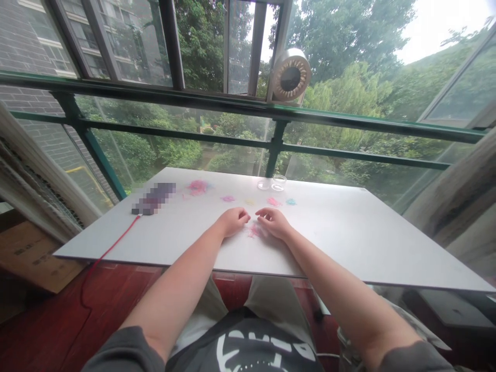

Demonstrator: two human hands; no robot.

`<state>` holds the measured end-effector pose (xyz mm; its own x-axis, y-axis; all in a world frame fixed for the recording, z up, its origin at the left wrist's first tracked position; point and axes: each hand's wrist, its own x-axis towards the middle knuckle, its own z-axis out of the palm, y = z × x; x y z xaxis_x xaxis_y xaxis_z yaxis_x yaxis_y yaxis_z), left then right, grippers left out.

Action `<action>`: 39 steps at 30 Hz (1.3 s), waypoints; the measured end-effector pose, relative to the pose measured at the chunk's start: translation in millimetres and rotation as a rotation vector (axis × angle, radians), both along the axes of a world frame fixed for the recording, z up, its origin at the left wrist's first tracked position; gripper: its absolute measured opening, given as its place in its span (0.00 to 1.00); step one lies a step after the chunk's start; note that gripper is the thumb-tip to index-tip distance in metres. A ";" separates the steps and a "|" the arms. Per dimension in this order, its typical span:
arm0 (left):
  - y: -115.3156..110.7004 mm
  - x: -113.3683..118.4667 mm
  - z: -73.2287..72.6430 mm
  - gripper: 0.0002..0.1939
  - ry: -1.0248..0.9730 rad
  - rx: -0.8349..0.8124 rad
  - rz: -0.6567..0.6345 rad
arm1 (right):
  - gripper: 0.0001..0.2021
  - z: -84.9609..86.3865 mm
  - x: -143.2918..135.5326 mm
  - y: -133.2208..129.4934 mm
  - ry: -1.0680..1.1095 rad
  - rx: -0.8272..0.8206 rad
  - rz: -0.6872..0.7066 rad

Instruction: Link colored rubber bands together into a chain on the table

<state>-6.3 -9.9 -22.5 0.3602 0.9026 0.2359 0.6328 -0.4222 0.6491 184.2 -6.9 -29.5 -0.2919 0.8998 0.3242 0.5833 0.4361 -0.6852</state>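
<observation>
My left hand (pixel 234 222) hovers low over the white table (pixel 349 232), its fingers curled in toward the thumb. Whether anything small is pinched there cannot be made out. Facing it, my right hand (pixel 273 223) is bent at the wrist, with thumb and forefinger apart and nothing visible between them. Below and between both hands lies a loose pile of thin pink strands (pixel 253 231), perhaps small bands, too blurred to tell. Just beyond the hands are small separate heaps: purple (pixel 228 198), pale yellow (pixel 249 202), pink (pixel 274 201) and teal (pixel 291 201).
A larger mixed heap, mostly pink (pixel 197 187), lies farther left. Clear round dishes (pixel 278 186) stand at the far edge. A blurred-out dark device (pixel 154 198) with a red cable (pixel 112 245) is at left. A round white fan (pixel 291 75) sits on the railing.
</observation>
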 end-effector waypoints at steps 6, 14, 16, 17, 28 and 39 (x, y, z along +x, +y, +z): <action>-0.4 5.0 -3.1 0.14 -0.080 0.028 -0.037 | 0.11 -0.2 -6.7 2.8 0.078 -0.086 0.083; 1.1 4.5 -3.9 0.15 -0.118 0.020 -0.028 | 0.10 -5.6 -7.9 -0.6 0.132 -0.095 0.023; 0.5 4.3 -3.6 0.16 -0.104 0.012 -0.047 | 0.10 -5.6 -8.1 -0.6 0.151 -0.082 0.020; 0.1 4.1 -3.5 0.17 -0.090 0.008 -0.051 | 0.10 -5.6 -8.1 -0.6 0.162 -0.079 0.016; 0.6 3.8 -6.1 0.16 -0.152 -0.058 -0.037 | 0.08 -6.2 -8.1 -2.7 0.203 -0.062 -0.021; -5.7 5.8 0.9 0.13 -0.078 0.017 -0.033 | 0.07 -5.9 -9.3 -3.1 0.209 -0.048 -0.017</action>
<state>-0.6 -15.7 -21.6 0.3697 0.8861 0.2796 0.5659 -0.4534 0.6886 174.9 -10.0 -35.4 -0.2075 0.9199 0.3328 0.4335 0.3914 -0.8117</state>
